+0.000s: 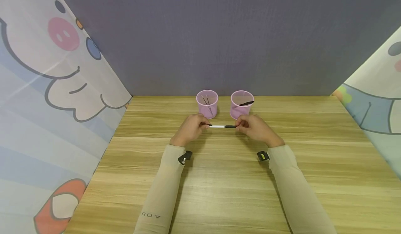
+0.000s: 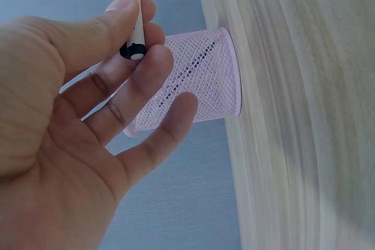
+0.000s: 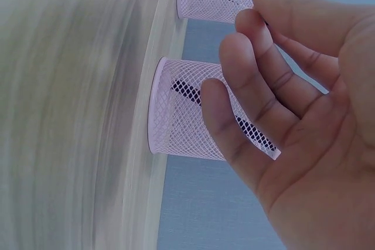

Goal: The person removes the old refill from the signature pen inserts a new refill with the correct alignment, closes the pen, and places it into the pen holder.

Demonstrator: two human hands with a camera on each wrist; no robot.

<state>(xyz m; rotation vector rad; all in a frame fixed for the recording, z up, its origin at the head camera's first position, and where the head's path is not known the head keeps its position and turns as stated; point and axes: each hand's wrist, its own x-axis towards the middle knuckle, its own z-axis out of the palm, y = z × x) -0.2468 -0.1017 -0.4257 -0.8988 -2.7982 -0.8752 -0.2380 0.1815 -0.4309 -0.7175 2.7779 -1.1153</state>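
A white pen with black ends (image 1: 217, 126) is held level between both hands, in front of two pink mesh pen holders. My left hand (image 1: 191, 128) pinches its left end between thumb and fingertips; in the left wrist view the pen's white barrel (image 2: 135, 30) ends in a black tip, and the little finger stands away. My right hand (image 1: 256, 128) pinches the black right end (image 1: 230, 126). Thin dark sticks (image 1: 207, 102) lean inside the left pen holder (image 1: 208, 114). A thicker black pen-like piece (image 1: 246, 103) slants in the right pen holder (image 1: 237, 111), its top end over the rim.
Both pen holders stand near the back edge of a wood-grain table (image 1: 225, 185), with a gap between them. Behind rises a grey wall panel (image 1: 219, 39). Cartoon-printed sheets (image 1: 28, 122) flank the table on the left and right.
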